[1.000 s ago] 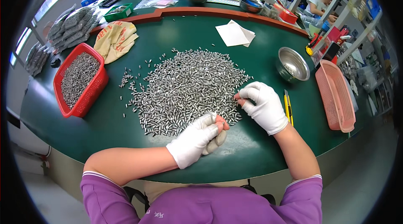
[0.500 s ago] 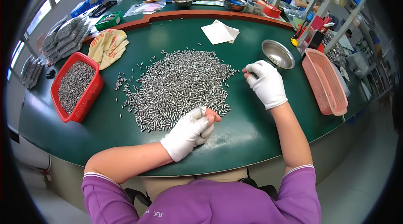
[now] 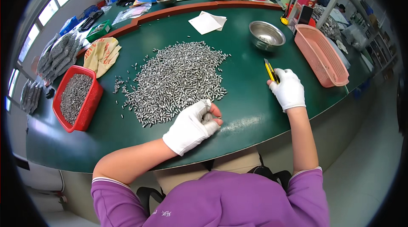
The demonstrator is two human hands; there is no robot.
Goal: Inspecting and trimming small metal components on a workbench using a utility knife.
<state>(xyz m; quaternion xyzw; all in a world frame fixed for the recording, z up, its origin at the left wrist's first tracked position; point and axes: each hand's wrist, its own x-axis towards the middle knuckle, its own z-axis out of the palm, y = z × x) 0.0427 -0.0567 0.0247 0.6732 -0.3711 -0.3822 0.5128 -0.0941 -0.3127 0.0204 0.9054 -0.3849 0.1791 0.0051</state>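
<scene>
Right hand (image 3: pixel 290 90), right of centre, closed round yellow knife (image 3: pixel 269 69), tip toward frame top, likely for control. Left hand (image 3: pixel 188 127), lower centre, half-curled; cannot tell if fingertips pinch anything. Metal pieces (image 3: pixel 178 78) heaped mid-frame, presumably for easy reach. Beige cloth (image 3: pixel 102 55), upper left, red-lettered; purple shirt (image 3: pixel 204 197), bottom, pale-marked.

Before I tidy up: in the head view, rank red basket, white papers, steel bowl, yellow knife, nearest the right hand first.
1. Yellow knife, at the right hand.
2. Steel bowl, beyond the knife.
3. White papers, farther left.
4. Red basket, far left.
</scene>
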